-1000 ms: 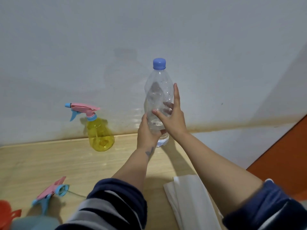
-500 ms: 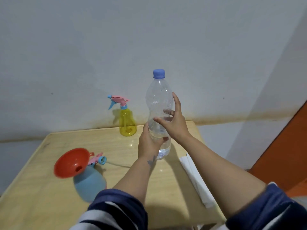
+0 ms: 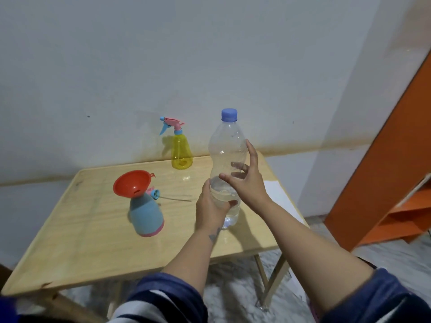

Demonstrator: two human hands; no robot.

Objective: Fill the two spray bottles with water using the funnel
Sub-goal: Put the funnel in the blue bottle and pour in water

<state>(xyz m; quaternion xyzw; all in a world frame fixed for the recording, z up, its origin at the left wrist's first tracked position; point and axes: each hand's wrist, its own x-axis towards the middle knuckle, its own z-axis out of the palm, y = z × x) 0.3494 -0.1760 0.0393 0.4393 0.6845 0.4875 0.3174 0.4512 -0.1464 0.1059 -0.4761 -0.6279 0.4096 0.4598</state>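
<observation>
A clear water bottle [image 3: 227,145] with a blue cap stands upright on the wooden table [image 3: 93,248], holding a little water low down. My left hand [image 3: 210,207] grips its lower part. My right hand [image 3: 247,180] hovers by its right side with fingers spread and straight, barely touching it or just off it. A blue spray bottle [image 3: 145,214] with no head stands at the left with the red funnel [image 3: 131,183] in its neck. Its pink and blue spray head [image 3: 154,193] lies behind it. A yellow spray bottle [image 3: 180,149], head on, stands near the wall.
White paper [image 3: 278,194] lies at the table's right edge. An orange shelf unit [image 3: 396,159] stands to the right. The grey wall is just behind the table. Folding legs and marbled floor show below the front edge.
The view has pulled back and downward, showing the whole table. The bottle stays upright in my left hand. My right hand's fingers have loosened and spread off the bottle's side.
</observation>
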